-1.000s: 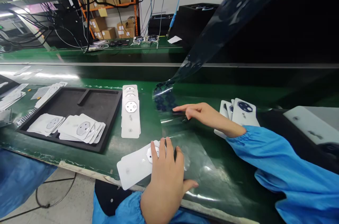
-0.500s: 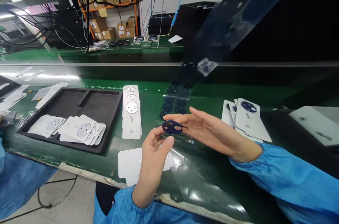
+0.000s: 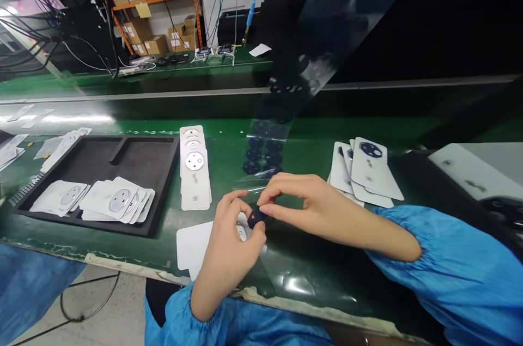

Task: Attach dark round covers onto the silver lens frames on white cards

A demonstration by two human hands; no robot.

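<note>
1. The left hand point(image 3: 229, 250) pinched the dark piece point(image 3: 255, 218) between thumb and fingers.
2. The right hand point(image 3: 314, 204) pinched its one-o'clock edge.
3. White panels point(image 3: 193, 242) lay at the piece's eight o'clock.

both hands point(image 3: 229, 250) point(image 3: 312, 204) now pinch the dark piece point(image 3: 255, 218)

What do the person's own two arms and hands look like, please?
The left sleeve and right sleeve are bright blue, loose and wrinkled, with gathered cuffs. The left hand and right hand are bare, without visible gloves or rings.
</note>
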